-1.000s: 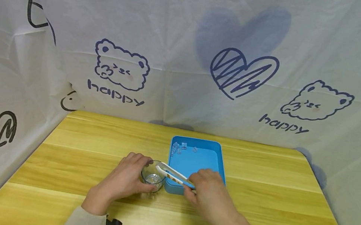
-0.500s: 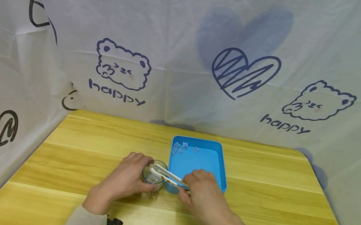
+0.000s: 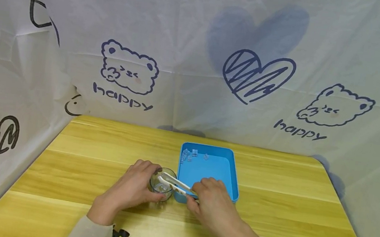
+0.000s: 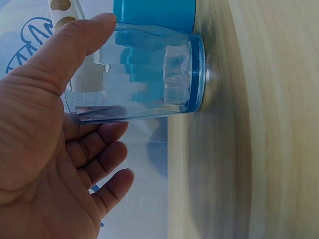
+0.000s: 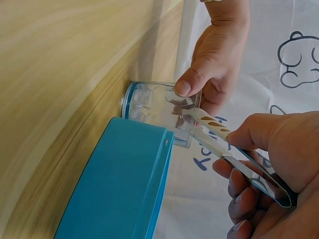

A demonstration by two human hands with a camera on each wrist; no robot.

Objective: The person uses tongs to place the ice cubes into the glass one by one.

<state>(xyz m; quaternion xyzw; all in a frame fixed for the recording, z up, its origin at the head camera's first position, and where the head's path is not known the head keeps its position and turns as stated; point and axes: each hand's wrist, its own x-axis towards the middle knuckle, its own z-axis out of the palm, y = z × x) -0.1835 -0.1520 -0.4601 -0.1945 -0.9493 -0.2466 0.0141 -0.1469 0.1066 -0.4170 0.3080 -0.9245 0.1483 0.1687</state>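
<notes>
A clear glass (image 3: 162,195) stands upright on the table, its rim held between the thumb and fingers of my left hand (image 3: 134,185). Clear ice-like cubes (image 4: 176,74) lie at its bottom, as the left wrist view shows. My right hand (image 3: 214,204) grips a pair of tongs (image 5: 215,137) with white, brown-spotted arms and a metal bend. The tong tips reach inside the mouth of the glass and stand a little apart; I cannot tell whether a cube is between them. Beside the glass on the right is a blue tray (image 3: 213,172), with several clear cubes (image 3: 185,155) in its far left corner.
The wooden table (image 3: 290,202) runs out on both sides of the tray. A white cloth (image 3: 184,110) printed with bears and hearts hangs behind it and along the sides. The tray's near left wall stands close against the glass.
My right hand has moved left, bringing the tong tips from the right rim of the glass further over and into its mouth. My left hand and the glass have stayed in place.
</notes>
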